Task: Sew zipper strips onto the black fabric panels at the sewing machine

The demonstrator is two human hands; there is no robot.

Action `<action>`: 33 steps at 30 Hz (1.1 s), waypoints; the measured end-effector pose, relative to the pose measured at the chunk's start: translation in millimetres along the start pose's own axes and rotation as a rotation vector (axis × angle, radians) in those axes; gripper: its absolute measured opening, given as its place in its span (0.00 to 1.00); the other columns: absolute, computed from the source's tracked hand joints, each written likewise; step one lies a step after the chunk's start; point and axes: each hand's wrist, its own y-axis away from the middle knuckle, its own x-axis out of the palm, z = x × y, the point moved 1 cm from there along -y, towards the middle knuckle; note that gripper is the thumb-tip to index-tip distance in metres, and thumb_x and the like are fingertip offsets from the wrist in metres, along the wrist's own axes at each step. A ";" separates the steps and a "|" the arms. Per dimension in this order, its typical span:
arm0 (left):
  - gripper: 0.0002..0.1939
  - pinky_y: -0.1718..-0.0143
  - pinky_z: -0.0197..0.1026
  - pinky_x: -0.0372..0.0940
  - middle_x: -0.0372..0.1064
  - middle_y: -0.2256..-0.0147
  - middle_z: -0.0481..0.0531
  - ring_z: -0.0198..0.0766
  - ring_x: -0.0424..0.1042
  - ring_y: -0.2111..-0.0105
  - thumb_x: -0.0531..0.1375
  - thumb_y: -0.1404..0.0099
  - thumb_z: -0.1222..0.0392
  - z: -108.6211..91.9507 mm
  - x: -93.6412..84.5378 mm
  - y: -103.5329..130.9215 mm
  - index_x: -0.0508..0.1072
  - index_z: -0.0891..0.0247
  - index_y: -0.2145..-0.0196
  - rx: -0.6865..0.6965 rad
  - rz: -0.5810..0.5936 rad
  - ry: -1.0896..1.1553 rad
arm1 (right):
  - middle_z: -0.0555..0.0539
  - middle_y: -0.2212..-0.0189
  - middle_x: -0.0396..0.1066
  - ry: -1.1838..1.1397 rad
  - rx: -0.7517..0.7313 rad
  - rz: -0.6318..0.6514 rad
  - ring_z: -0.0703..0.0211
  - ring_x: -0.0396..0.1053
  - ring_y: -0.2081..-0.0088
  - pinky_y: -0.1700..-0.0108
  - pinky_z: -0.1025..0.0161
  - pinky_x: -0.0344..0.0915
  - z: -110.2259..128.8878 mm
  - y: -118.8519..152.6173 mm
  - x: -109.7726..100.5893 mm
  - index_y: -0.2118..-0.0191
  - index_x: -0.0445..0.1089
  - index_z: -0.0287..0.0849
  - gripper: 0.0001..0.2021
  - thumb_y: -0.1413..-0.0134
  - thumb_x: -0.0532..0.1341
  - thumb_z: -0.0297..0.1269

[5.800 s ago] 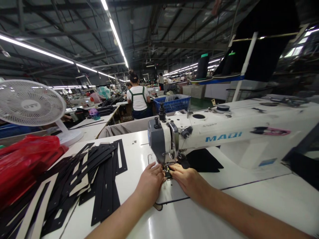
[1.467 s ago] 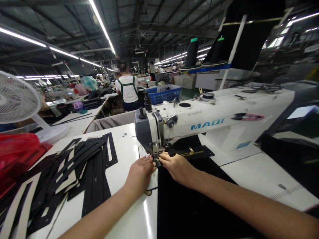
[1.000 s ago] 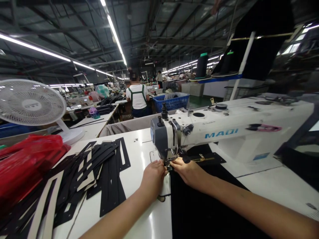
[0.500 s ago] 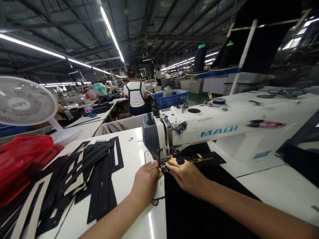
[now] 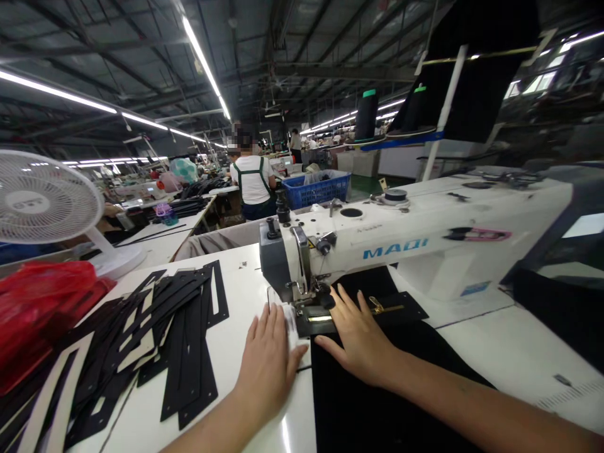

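Note:
In the head view my left hand (image 5: 268,352) lies flat on the white table just left of the needle area, fingers stretched out, holding nothing. My right hand (image 5: 355,333) is spread over a black strip with a gold zipper (image 5: 392,308), its fingertips resting on the strip beside the presser foot. A gold zipper pull shows to the right of those fingers. Beneath the strip a large black fabric panel (image 5: 377,402) hangs toward the table's front edge. The white sewing machine (image 5: 415,229) stands over the strip's left end; its needle cannot be made out.
Black slotted pieces (image 5: 189,352) are heaped on the left of the table. Beyond them are a red plastic bag (image 5: 47,308) and a white fan (image 5: 42,198). Thread cones (image 5: 366,116) stand behind the machine. A person (image 5: 253,182) and a blue basket (image 5: 318,189) are farther back.
Both hands have opened out from beside the presser foot. The left has drawn back toward me; the right has spread flat, and more of the zipper strip shows. The view has shifted slightly.

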 end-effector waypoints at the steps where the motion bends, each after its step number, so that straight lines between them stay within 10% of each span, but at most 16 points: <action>1: 0.30 0.46 0.64 0.52 0.51 0.42 0.70 0.59 0.49 0.41 0.53 0.36 0.51 -6.7 -1.6 7.2 0.57 0.74 0.43 0.004 0.044 -0.006 | 0.32 0.40 0.50 0.022 0.014 0.005 0.36 0.43 0.39 0.42 0.36 0.42 -0.4 10.4 -1.1 0.42 0.56 0.27 0.35 0.46 0.53 0.54; 7: 0.26 0.41 0.61 0.39 0.49 0.39 0.57 0.52 0.44 0.39 0.50 0.34 0.58 -57.8 -18.8 40.4 0.52 0.60 0.39 0.010 0.188 0.491 | 0.32 0.40 0.50 0.161 0.029 -0.133 0.37 0.43 0.39 0.43 0.37 0.45 12.7 88.9 -14.3 0.40 0.50 0.26 0.36 0.43 0.47 0.54; 12: 0.20 0.49 0.48 0.59 0.68 0.53 0.58 0.49 0.66 0.51 0.55 0.36 0.51 -90.3 -37.7 53.9 0.67 0.63 0.49 -0.312 0.310 1.454 | 0.31 0.41 0.52 0.204 -0.047 -0.265 0.36 0.45 0.40 0.45 0.38 0.46 41.2 134.3 -29.7 0.37 0.41 0.25 0.37 0.42 0.49 0.49; 16: 0.21 0.59 0.41 0.63 0.71 0.61 0.57 0.44 0.70 0.60 0.62 0.43 0.51 -98.3 -48.6 70.2 0.71 0.65 0.55 -0.582 0.363 1.791 | 0.31 0.42 0.54 0.204 -0.049 -0.284 0.38 0.49 0.41 0.45 0.40 0.47 57.7 149.0 -37.1 0.37 0.38 0.24 0.34 0.39 0.45 0.46; 26: 0.21 0.62 0.40 0.63 0.71 0.62 0.57 0.43 0.70 0.61 0.62 0.42 0.54 -97.4 -52.3 102.8 0.69 0.66 0.53 -0.614 0.360 1.879 | 0.34 0.41 0.53 0.214 -0.038 -0.230 0.41 0.47 0.40 0.44 0.42 0.48 78.5 170.0 -44.2 0.38 0.43 0.26 0.33 0.41 0.48 0.47; 33: 0.18 0.49 0.45 0.60 0.72 0.55 0.53 0.46 0.69 0.53 0.61 0.44 0.64 -90.7 -77.0 123.9 0.73 0.61 0.54 -0.352 0.252 1.210 | 0.37 0.48 0.63 0.061 -0.434 -0.284 0.44 0.64 0.50 0.53 0.52 0.62 80.3 191.3 -36.3 0.35 0.40 0.36 0.38 0.44 0.49 0.54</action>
